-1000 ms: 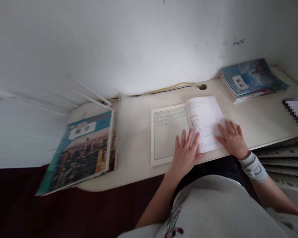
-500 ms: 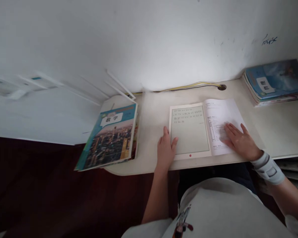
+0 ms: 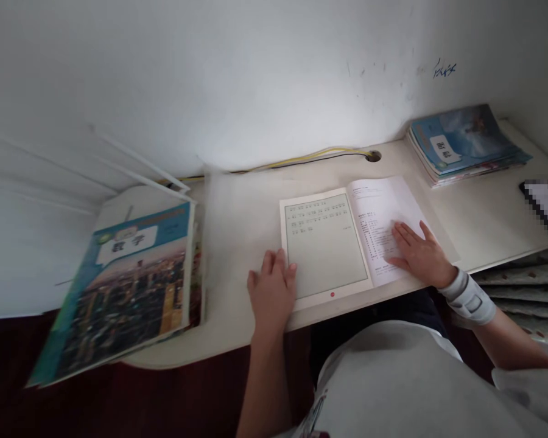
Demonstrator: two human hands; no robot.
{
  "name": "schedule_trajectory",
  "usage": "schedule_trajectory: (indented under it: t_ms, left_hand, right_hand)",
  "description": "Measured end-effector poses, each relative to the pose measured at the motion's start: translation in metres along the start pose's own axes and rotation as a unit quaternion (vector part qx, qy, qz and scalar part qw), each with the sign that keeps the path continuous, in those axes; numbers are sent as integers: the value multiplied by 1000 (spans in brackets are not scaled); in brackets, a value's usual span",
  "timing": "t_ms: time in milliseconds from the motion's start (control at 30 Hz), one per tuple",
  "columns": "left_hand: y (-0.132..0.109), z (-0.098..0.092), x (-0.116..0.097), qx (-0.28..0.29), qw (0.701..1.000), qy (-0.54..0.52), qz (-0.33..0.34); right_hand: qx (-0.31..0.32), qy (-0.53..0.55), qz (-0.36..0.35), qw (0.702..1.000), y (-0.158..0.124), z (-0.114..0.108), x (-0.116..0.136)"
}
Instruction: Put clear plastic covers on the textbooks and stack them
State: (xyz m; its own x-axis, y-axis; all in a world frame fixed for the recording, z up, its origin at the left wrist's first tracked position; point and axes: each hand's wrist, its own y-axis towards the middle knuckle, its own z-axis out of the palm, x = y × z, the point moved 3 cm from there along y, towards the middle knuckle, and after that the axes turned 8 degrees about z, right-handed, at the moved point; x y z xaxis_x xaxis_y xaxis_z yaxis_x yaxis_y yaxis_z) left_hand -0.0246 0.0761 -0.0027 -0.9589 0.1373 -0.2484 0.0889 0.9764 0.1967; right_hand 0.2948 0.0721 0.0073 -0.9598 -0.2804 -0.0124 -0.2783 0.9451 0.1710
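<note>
An open book (image 3: 324,255) lies flat on the white desk, its left page greenish with a dark border and its right page white with printed lines. My left hand (image 3: 273,289) rests at the book's left edge, fingers stretched out and slightly spread, partly on the desk. On the right page my right hand (image 3: 418,249) lies flat with the fingers extended and thumb apart. A grey-white band (image 3: 472,298) wraps the right wrist. Neither hand grips anything.
At the left, a stack of textbooks (image 3: 132,280) with a city photo on top juts past the desk edge. Another book stack (image 3: 466,137) stands at the back right, near a phone (image 3: 545,207). Yellow and black cables (image 3: 301,159) run along the wall into a desk hole (image 3: 373,156).
The view has swung to the right, bringing the phone into sight. My left hand's fingers have spread at the book's left edge. My right hand stays flat on the right page.
</note>
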Motion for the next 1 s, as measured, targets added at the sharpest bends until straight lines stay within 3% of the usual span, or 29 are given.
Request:
schedule_trajectory:
  t_ms: [333, 500, 767, 1000]
  left_hand:
    - [5, -9, 13, 65, 998, -25, 2]
    - [2, -12, 17, 73, 997, 21, -24]
    - [0, -17, 9, 73, 993, 81, -32]
    - [-1, -15, 11, 65, 994, 75, -37]
  right_hand:
    - [-13, 4, -20, 1000, -3, 1, -6]
    - [-25, 22, -20, 999, 17, -4, 8]
    - [40, 35, -9, 999, 37, 15, 23]
    - [62, 40, -4, 997, 35, 10, 20]
